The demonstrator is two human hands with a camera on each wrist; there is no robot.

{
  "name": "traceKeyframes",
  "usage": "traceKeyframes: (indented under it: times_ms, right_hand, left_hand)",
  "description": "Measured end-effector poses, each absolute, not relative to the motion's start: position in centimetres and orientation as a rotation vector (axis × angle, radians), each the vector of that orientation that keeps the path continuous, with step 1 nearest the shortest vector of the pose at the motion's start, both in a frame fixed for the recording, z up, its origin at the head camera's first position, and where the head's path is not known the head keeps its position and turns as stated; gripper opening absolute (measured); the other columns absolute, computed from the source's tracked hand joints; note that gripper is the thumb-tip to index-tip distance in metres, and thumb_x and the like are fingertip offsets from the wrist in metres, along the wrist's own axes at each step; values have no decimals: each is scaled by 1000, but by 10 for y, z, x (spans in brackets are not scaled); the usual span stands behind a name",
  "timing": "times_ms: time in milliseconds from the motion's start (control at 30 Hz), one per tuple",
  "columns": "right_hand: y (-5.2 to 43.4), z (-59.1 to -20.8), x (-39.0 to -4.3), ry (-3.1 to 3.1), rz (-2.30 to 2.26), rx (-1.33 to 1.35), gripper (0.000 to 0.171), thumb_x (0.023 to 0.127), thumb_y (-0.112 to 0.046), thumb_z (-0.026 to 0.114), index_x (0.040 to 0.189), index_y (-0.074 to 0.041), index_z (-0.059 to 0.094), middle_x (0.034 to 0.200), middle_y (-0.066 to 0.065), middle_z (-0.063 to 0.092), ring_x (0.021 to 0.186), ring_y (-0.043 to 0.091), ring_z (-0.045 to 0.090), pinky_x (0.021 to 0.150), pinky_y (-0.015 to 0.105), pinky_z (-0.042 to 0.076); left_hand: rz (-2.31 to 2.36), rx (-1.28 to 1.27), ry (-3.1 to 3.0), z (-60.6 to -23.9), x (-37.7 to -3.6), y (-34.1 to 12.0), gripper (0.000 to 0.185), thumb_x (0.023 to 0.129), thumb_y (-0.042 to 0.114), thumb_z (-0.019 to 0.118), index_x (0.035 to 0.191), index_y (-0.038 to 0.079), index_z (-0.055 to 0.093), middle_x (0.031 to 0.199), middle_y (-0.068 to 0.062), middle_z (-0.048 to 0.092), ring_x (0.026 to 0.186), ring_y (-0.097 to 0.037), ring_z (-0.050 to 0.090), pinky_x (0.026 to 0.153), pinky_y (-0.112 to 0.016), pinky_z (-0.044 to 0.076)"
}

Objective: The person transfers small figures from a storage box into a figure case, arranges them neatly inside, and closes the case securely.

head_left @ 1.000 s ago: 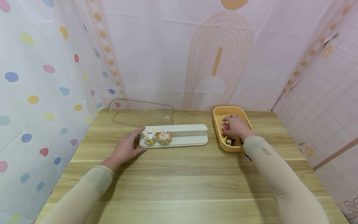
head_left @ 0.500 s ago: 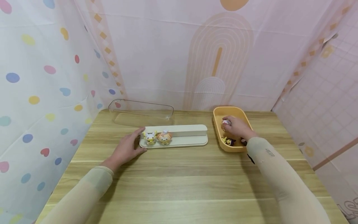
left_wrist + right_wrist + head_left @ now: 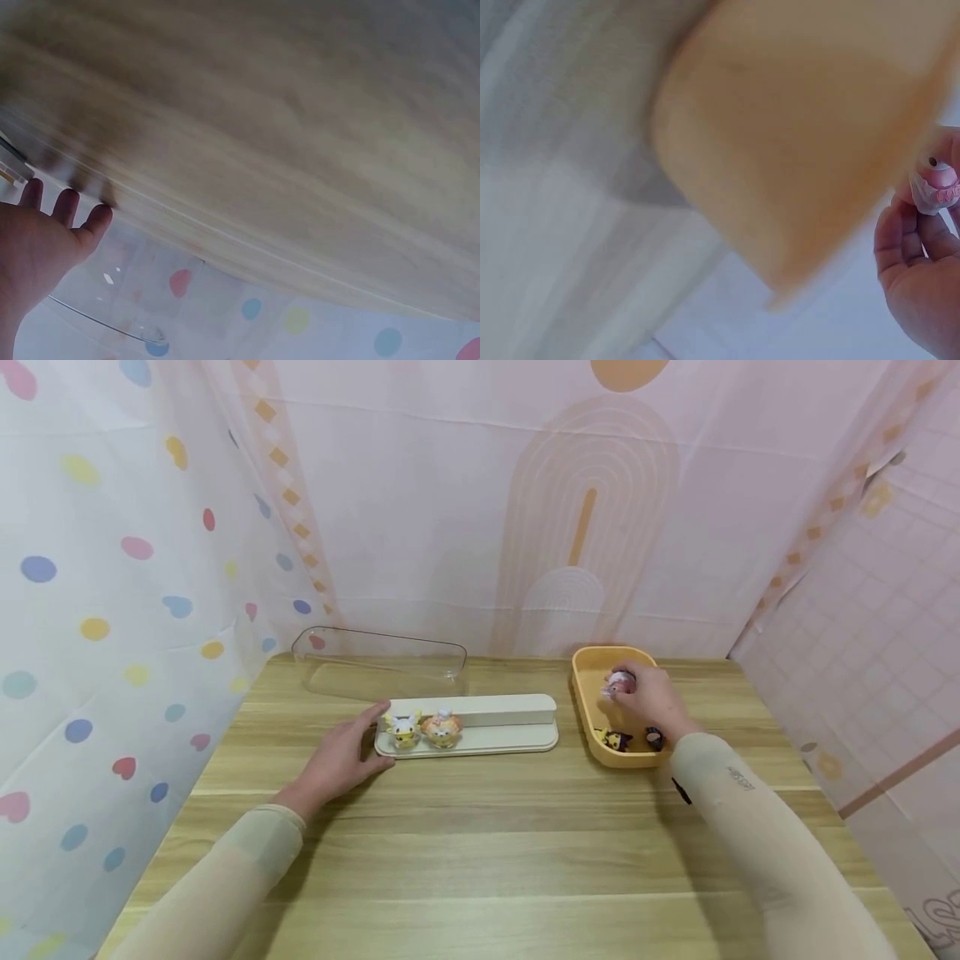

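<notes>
The right hand [image 3: 654,697] is over the yellow tub [image 3: 583,670], its fingers [image 3: 900,236] curled round a small pink-and-white figure [image 3: 619,683] that they pinch at the tips; the figure sits just above the tub's floor, clear of the two darker figures [image 3: 632,740] that lie below the knuckles, towards the wrist side of the tub. The left hand [image 3: 341,758] lies flat on the wooden table [image 3: 480,852], fingers straight and relaxed, grasping nothing; its fingertips [image 3: 375,714] touch the near-left end of the white tray [image 3: 517,737], thumb along the front edge (a steadying touch rather than a grip, as far as the head view shows). Just beyond those fingertips, on the tray, stand a yellow figure [image 3: 403,729] and an orange figure [image 3: 442,727], side by side and almost touching; the rest of the tray to their right is bare. Further back from the left fingers lies a clear plastic cover [image 3: 378,662], apart from the tray.

The step in hand looks like the lift-out: a figure has been picked and is leaving the tub. The next move would seem to call for carrying it across to the tray and setting it upright beside the orange one, close but without knocking either neighbour; the left hand would do well to brace the tray meanwhile.
</notes>
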State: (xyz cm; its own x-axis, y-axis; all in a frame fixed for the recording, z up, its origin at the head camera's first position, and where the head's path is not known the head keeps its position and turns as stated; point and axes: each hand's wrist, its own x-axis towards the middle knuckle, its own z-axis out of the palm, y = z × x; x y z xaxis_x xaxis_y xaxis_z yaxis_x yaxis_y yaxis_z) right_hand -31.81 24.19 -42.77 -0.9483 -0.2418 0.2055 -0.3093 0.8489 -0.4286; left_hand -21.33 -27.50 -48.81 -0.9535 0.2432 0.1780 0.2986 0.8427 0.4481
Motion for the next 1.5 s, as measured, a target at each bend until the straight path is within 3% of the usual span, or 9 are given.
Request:
traceKeyframes:
  times_ms: [133,233,467,733,867,1500]
  right_hand:
    - [240,-405,-311,-2772,840,486,30,93,-13,80,119,-2,72,107,21,75,91,33,67,77,36,53]
    - [223,-389,-304,-2723,867,594,30,91,-12,83,119,-3,74,107,18,76,92,31,69,78,33,55]
    - [146,-380,-282,-2680,727,864,31,85,-14,87,114,-7,77,108,9,79,99,28,72,90,45,60]
    - [74,-407,-269,-2739,306,1053,36,90,-32,87,118,-12,75,117,5,80,118,31,70,111,47,52]
    - [62,-418,-267,-2749,262,1054,36,91,-32,88,117,-13,74,121,6,79,126,33,67,119,50,47]
    - [51,-435,-265,-2693,205,1073,40,91,-35,88,122,-14,73,126,4,76,124,29,64,115,49,47]
  left_hand:
    - [-739,-434,-2900,-487,-214,-277,98,90,28,89,168,13,31,147,-31,62,131,-53,60,114,-68,46]
    - [-724,-432,-2898,-486,-214,-279,98,90,28,88,168,14,31,146,-30,63,130,-53,61,113,-68,46]
    - [-712,-422,-2901,-485,-213,-282,96,91,29,88,168,16,32,146,-30,63,129,-55,61,112,-71,45]
    - [-716,-415,-2907,-487,-214,-279,97,90,30,89,168,17,32,146,-30,64,127,-54,62,112,-70,46]
    - [-720,-413,-2910,-486,-214,-277,97,90,30,88,168,17,31,148,-29,62,129,-55,61,113,-71,44]
    - [-681,-409,-2906,-487,-211,-274,96,90,29,89,167,16,34,149,-27,63,129,-54,62,114,-71,43]
